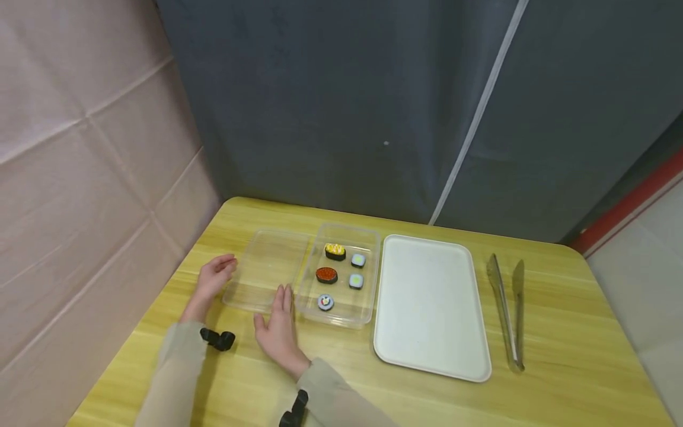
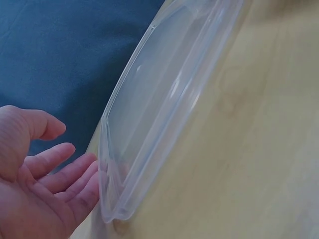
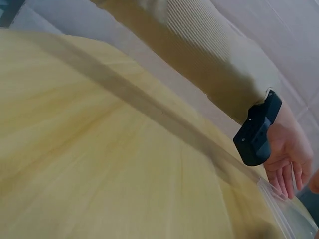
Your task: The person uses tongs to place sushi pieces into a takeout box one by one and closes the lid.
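A clear plastic lid (image 1: 271, 259) lies on the table between my two hands. My left hand (image 1: 217, 276) is at its left edge, fingers loosely bent and pinching nothing. In the left wrist view, the fingertips of that hand (image 2: 55, 186) touch or nearly touch the rim of the lid (image 2: 149, 104). My right hand (image 1: 280, 335) has its fingers extended over the lid's near right corner, beside a clear plastic container (image 1: 341, 317). Inside the container sit several sushi pieces, among them one with yellow topping (image 1: 335, 251) and one with red roe (image 1: 326, 275).
A white tray (image 1: 432, 308) lies to the right of the container. Metal tongs (image 1: 507, 314) rest spread farther right. A dark curtain (image 1: 341, 118) hangs behind the table, and a pale covered wall (image 1: 96, 196) stands on the left.
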A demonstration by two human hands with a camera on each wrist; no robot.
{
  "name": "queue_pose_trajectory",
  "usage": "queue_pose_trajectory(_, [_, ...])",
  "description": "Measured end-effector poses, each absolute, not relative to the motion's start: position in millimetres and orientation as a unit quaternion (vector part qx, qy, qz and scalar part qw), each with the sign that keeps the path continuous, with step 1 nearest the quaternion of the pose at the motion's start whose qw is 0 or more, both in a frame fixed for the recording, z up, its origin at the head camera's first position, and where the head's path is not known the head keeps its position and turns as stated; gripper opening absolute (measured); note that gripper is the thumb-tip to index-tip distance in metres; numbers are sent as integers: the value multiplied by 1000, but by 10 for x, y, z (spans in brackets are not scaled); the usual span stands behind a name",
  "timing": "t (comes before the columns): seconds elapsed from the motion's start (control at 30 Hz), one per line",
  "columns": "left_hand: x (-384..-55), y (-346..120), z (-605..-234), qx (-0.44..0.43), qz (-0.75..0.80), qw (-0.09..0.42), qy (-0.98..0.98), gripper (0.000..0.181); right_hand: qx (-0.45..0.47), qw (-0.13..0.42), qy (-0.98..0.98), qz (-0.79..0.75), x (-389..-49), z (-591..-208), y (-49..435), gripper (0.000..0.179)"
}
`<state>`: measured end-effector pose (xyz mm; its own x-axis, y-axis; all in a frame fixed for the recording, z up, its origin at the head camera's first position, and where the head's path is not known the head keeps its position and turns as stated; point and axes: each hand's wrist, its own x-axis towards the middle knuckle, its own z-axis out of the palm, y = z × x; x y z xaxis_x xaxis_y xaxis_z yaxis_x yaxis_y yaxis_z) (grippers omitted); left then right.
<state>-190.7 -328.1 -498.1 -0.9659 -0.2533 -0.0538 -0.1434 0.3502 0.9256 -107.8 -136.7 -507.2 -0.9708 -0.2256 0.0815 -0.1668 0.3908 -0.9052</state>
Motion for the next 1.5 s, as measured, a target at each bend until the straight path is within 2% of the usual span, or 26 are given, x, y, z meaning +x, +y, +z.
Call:
queue_pose_trajectory(0.3, [-1953,-3244,-4998,140,-532,52,-833,39,-31,27,798,-601,-1129,-5017,-1453,77])
queue_pose_trajectory(0.47, [-1959,-3254,-5012,169,-478,75,-859,34,5,34,780,-625,-1139,-4970,-1484,76])
queue_pose_trajectory(0.6, [-1925,-3291,-5006,196,-461,84,-862,30,26,17,770,-637,-1158,-4977,-1505,70])
queue_pose_trajectory(0.73, [-1882,-3364,-4991,205,-479,64,-851,32,41,1,748,-662,-1193,-5022,-1518,58])
queue_pose_trajectory(0.93, [-1839,-3489,-4956,180,-503,25,-845,34,56,-21,712,-700,-1227,-5077,-1543,53])
queue_pose_trajectory(1.13, [-1769,-3637,-4849,156,-516,16,-842,37,55,-64,681,-728,-1209,-5073,-1611,54])
queue_pose_trajectory(1.5, [-1603,-3882,-4605,101,-554,46,-825,44,36,-86,651,-754,-1171,-4986,-1731,54])
